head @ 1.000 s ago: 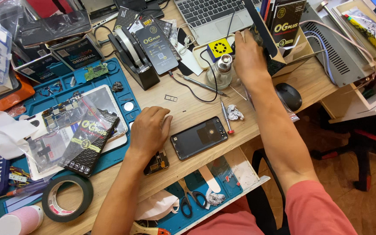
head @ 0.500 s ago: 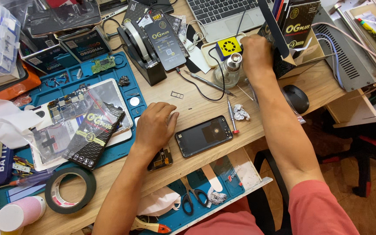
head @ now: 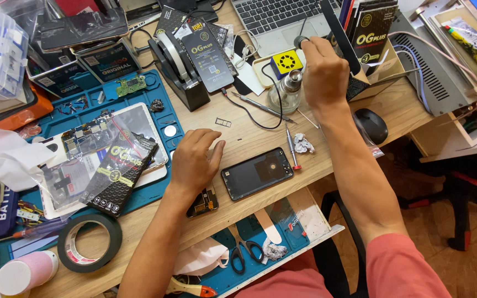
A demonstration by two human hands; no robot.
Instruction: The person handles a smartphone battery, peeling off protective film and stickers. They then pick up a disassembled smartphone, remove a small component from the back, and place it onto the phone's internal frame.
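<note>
My left hand (head: 194, 160) lies flat on the wooden desk (head: 249, 132) with its fingers apart, holding nothing. Its fingertips are just left of a black phone (head: 258, 173) that lies back up. A small circuit board (head: 202, 201) shows under my left wrist. My right hand (head: 324, 72) is at the back of the desk, closed around a thin tool whose dark round end (head: 300, 40) sticks out above the fist. The rest of the tool is hidden. Beside that hand stand a small glass bottle (head: 289, 91) and a yellow box (head: 286, 62).
A red-tipped screwdriver (head: 291, 146), a crumpled tissue (head: 303, 143), tweezers (head: 260, 107) and a small metal tray frame (head: 223, 122) lie near the phone. A blue work mat (head: 161, 94) with parts, a tape dispenser (head: 178, 72), a laptop (head: 274, 16), a mouse (head: 371, 126), a tape roll (head: 89, 243) and scissors (head: 241, 254) surround them.
My right hand has curled from a flat reach into a fist around the tool near the yellow box. My left hand has stayed beside the phone.
</note>
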